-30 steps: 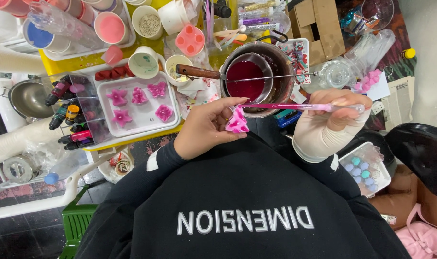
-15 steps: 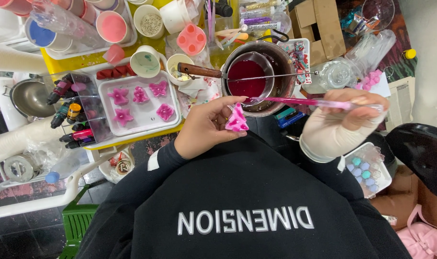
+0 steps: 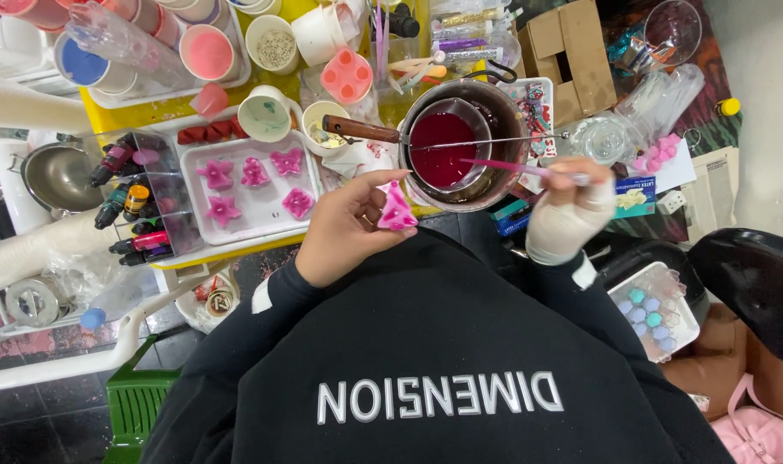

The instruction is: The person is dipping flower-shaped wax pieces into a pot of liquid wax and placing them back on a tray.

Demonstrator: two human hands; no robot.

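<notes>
Pinching pink flower [image 3: 397, 210], left hand [image 3: 344, 228] raised

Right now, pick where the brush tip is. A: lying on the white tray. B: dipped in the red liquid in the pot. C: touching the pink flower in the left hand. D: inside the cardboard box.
B: the brush in the right hand reaches over the pot, its tip in the red liquid, apart from the flower in the left hand.

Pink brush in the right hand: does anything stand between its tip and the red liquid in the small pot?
Nothing visible does. The right hand holds the pink brush with its tip over the red liquid; only the thin wire across the small pot passes just behind.
</notes>
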